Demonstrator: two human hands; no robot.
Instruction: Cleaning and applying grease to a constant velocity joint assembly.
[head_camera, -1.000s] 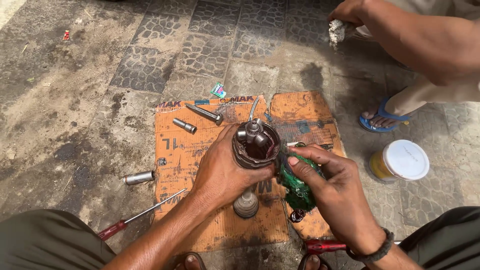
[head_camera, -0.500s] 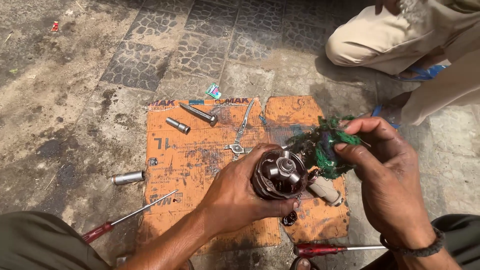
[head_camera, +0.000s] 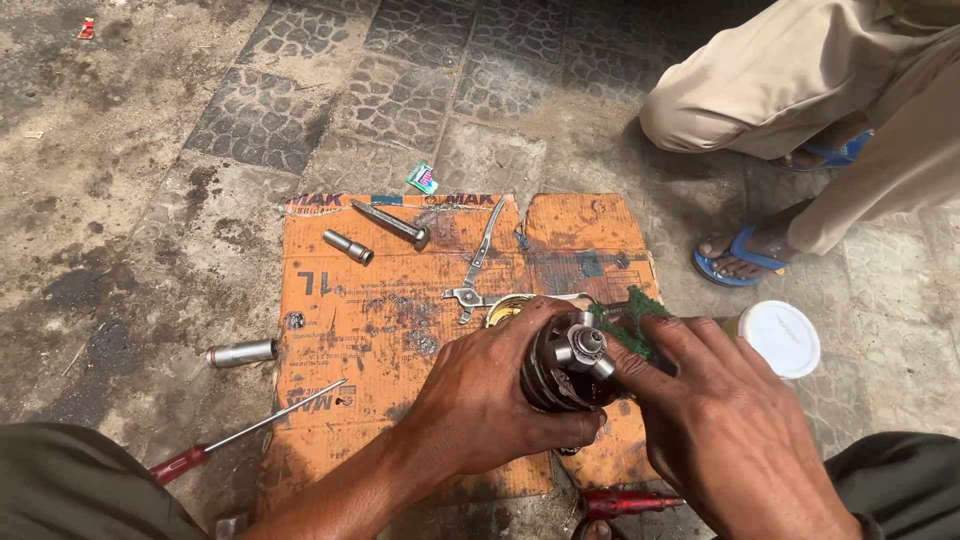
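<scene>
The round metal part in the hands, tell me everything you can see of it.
The round metal part is a dark, greasy, drum-shaped piece with a ribbed outer body and a lighter steel hub with a short stub at its centre. It is held on its side above the orange cardboard sheet, hub facing right. The left hand wraps around its body; the right hand presses a green cloth against the hub side. Its far side is hidden.

A dark metal joint (head_camera: 568, 362) is gripped by the left hand (head_camera: 490, 400) over oil-stained orange cardboard (head_camera: 350, 300) — a green cloth (head_camera: 628, 318) is pressed against it by the right hand (head_camera: 725, 430). Pliers (head_camera: 478, 262), a bolt (head_camera: 392, 224) and a socket (head_camera: 348, 246) are scattered nearby.
</scene>
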